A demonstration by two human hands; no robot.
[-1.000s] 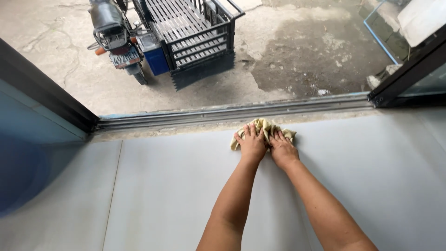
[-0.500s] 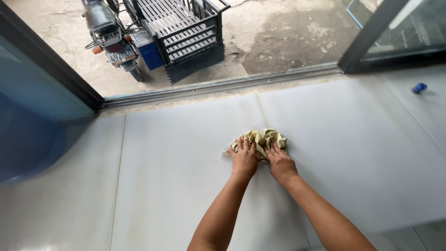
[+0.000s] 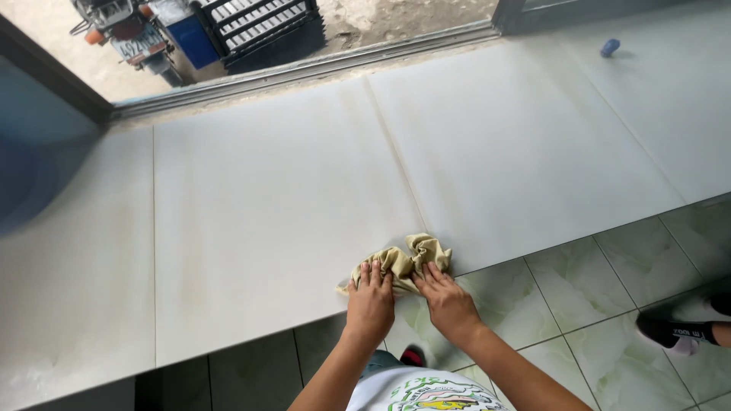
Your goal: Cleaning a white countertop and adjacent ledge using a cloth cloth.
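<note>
One cloth (image 3: 402, 264), tan-yellow, crumpled into a loose wad, lying at the near edge of the pale tiled step (image 3: 266, 213), right where the step drops to the lower floor. Both hands are pressed down on it side by side: left hand (image 3: 370, 301) flat on the cloth's left part, fingers (image 3: 375, 272) spread and straight, palm bearing down rather than gripping; right hand (image 3: 449, 301) on the right part, fingers likewise laid out flat over the folds, not curled around anything. Two hands on one wad likely gives more downward weight and keeps the bunched fabric from slipping sideways. The arms reach forward from below the frame, so the person seems to be bent low over the step. Step surface: large off-white slabs, at least three counted across with narrow joints between; faint streaking visible, cause unclear. Below it, a green marbled floor (image 3: 594, 297) of square tiles. One dark sandal (image 3: 670, 332) on a foot at the right edge, well apart from the cloth. One small blue object (image 3: 610, 47) far off on the step, too small to identify. Beyond the metal door track (image 3: 304, 72): one parked motorbike (image 3: 126, 30), one blue box (image 3: 183, 34), one dark slatted crate (image 3: 259, 27) on the concrete outside.
</note>
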